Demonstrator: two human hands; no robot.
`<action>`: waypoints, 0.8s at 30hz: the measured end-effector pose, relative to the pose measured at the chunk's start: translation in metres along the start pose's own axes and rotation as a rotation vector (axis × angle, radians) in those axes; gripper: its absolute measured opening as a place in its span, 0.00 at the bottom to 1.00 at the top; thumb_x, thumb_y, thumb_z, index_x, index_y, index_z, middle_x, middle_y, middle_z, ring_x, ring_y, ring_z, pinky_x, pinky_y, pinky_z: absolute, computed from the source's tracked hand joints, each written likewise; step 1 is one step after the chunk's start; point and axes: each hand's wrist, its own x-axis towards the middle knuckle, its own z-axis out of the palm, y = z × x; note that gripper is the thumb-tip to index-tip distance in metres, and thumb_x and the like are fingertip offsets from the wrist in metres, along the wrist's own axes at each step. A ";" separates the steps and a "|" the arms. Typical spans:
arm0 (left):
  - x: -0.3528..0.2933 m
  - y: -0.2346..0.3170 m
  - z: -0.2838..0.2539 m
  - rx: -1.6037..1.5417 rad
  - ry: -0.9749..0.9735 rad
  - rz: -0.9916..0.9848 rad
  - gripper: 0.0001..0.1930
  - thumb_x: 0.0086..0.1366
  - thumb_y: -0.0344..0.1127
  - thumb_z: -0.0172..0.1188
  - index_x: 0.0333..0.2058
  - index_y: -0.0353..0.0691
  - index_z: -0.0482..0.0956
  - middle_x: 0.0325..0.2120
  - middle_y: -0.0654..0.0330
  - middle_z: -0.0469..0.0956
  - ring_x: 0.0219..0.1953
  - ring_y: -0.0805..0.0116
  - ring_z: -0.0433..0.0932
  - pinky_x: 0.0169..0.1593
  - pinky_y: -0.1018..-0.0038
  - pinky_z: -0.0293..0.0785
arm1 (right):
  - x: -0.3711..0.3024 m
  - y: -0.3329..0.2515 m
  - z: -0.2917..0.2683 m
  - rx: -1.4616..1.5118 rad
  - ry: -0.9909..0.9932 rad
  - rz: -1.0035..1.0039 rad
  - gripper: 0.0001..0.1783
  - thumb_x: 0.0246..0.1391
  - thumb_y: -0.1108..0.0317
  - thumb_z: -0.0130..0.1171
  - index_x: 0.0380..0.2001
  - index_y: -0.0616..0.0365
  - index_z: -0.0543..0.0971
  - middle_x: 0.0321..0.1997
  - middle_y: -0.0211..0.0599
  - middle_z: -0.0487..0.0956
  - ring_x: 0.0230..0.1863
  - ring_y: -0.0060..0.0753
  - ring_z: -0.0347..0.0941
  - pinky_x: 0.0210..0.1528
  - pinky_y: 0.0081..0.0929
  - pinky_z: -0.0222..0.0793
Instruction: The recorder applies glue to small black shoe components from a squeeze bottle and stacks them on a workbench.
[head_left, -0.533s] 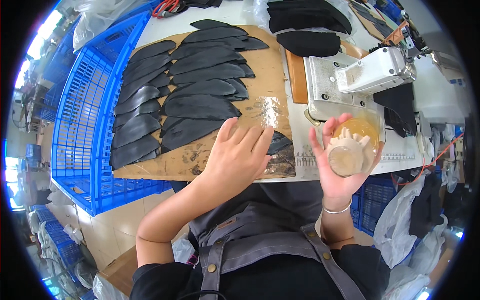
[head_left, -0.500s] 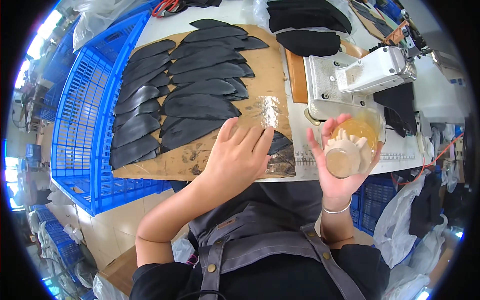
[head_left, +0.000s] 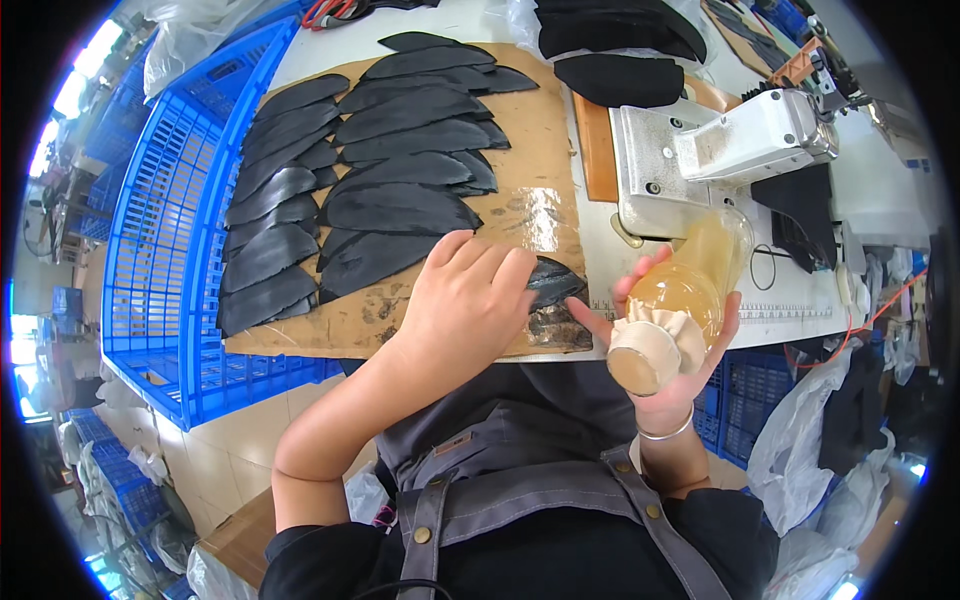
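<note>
My right hand (head_left: 672, 392) is wrapped round a clear bottle (head_left: 690, 285) with amber liquid inside. Its cloth-covered end (head_left: 645, 355) is tilted down toward me, and one finger reaches left to the edge of a small black piece (head_left: 552, 280) on the board. Beside that piece, my left hand (head_left: 465, 300) is closed with its knuckles up; its fingertips are hidden, so what they hold, if anything, does not show. Further left, overlapping black curved pieces (head_left: 400, 210) lie in two columns on a brown board (head_left: 400, 325).
A blue plastic crate (head_left: 165, 260) stands along the board's left side. To the right is a white machine (head_left: 740, 140), with a printed ruler (head_left: 790, 312) on the table near it. More black pieces (head_left: 620, 80) lie at the back, and red-handled scissors (head_left: 330, 12) at the far left.
The bottle has moved left and toward me in my right hand, tipping its cloth end lower. My left hand's fingers have curled in, uncovering more of the small black piece.
</note>
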 end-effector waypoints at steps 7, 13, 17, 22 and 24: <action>-0.001 0.003 0.000 -0.017 -0.026 0.021 0.19 0.48 0.37 0.65 0.38 0.38 0.71 0.34 0.58 0.73 0.40 0.58 0.72 0.53 0.62 0.62 | -0.004 0.003 0.001 0.050 0.080 0.014 0.40 0.49 0.30 0.43 0.57 0.45 0.61 0.51 0.38 0.68 0.51 0.41 0.69 0.60 0.66 0.50; -0.002 0.005 0.002 0.012 -0.006 0.026 0.16 0.50 0.35 0.63 0.37 0.38 0.71 0.35 0.57 0.74 0.41 0.58 0.72 0.52 0.62 0.63 | -0.008 0.003 0.003 0.043 0.098 0.024 0.41 0.48 0.29 0.42 0.57 0.45 0.62 0.51 0.38 0.68 0.51 0.41 0.69 0.60 0.65 0.51; -0.003 0.003 0.002 -0.014 0.019 0.041 0.15 0.50 0.33 0.62 0.36 0.38 0.71 0.35 0.57 0.74 0.40 0.58 0.72 0.52 0.62 0.63 | -0.008 0.005 0.001 0.010 0.121 0.029 0.41 0.47 0.29 0.44 0.56 0.45 0.61 0.51 0.38 0.68 0.50 0.41 0.69 0.60 0.64 0.52; -0.005 0.005 0.005 0.026 0.014 0.029 0.14 0.48 0.31 0.61 0.35 0.38 0.72 0.36 0.57 0.74 0.40 0.59 0.73 0.52 0.62 0.63 | -0.004 0.013 0.000 -0.002 0.110 0.012 0.40 0.48 0.30 0.44 0.56 0.45 0.61 0.51 0.40 0.67 0.51 0.41 0.68 0.59 0.64 0.53; -0.004 0.007 0.005 0.051 0.005 0.030 0.15 0.47 0.31 0.61 0.35 0.38 0.72 0.37 0.57 0.74 0.40 0.60 0.73 0.53 0.62 0.63 | -0.004 0.015 -0.002 -0.015 0.099 0.002 0.39 0.49 0.30 0.44 0.56 0.46 0.61 0.51 0.41 0.66 0.52 0.42 0.68 0.59 0.63 0.54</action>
